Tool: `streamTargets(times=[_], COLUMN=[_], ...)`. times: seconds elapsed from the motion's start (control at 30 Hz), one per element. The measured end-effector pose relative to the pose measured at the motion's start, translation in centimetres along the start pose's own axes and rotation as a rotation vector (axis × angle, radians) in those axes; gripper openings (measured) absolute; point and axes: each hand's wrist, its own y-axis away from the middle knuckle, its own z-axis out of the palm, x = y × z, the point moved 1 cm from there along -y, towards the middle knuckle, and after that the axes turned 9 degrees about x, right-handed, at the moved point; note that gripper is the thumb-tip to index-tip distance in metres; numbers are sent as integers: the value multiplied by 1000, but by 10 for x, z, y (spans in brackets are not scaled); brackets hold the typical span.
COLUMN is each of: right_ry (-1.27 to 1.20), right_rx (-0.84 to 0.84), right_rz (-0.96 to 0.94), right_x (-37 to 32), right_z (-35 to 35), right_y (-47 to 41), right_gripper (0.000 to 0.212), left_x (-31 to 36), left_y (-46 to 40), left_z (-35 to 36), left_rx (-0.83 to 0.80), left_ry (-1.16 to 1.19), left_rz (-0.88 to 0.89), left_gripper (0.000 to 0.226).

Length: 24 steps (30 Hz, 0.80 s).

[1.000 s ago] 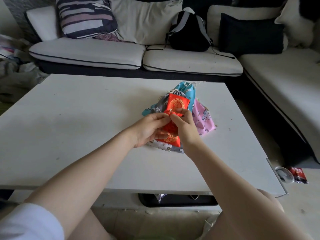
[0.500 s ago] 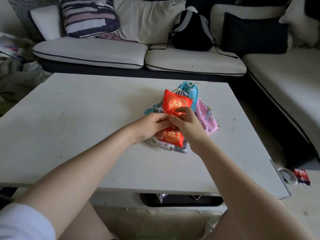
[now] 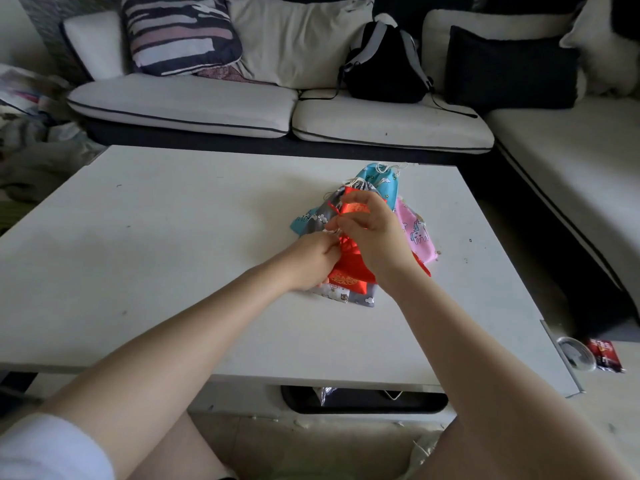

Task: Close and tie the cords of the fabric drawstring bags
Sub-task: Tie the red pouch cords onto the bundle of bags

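Note:
A shiny red drawstring bag (image 3: 349, 277) with gold print lies on a small pile of fabric bags on the white table (image 3: 173, 237). My left hand (image 3: 313, 261) pinches the bag's gathered neck from the left. My right hand (image 3: 372, 233) grips its top and cord, raised over the neck and covering much of the bag. Under it lie a grey cloud-print bag (image 3: 362, 297), a blue bag (image 3: 379, 180) with white cords at the far end, and a pink unicorn bag (image 3: 417, 233) to the right.
A sofa with white cushions (image 3: 183, 105), pillows and a black backpack (image 3: 384, 64) runs behind and to the right of the table. A clear lid (image 3: 576, 353) and a red packet (image 3: 606, 355) lie at the right, past the table's corner. Clothes are heaped at far left.
My right hand has risen and moved over the red bag's top, folding it down; the gold print that stood upright is now mostly hidden. My left hand stays at the neck.

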Motion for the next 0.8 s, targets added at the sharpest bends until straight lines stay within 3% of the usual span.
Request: streamTargets(times=[0.17,0.33,0.57,0.67,0.8], right_ry=[31,217,426,496,584], right_rx=[-79,-127,-162,-106,-182], right_rz=[4,-10,-198,-264,-291], right_x=[-1,-1,9,6,5], right_z=[8,4,-8,-11,-11], right_y=[-4,-8,2,4,3], right_gripper=[21,40,13,10,11], left_x=[4,-8,-12,-13,-13], left_y=[6,7,7,6,8], left_z=[1,1,-6,-7,-4], left_rx=[-42,-2,28,48,59], left_ry=[-79,124,359,508,609], left_rz=[26,-97,-189,-257,-307], left_gripper=[30,33,34,33,30])
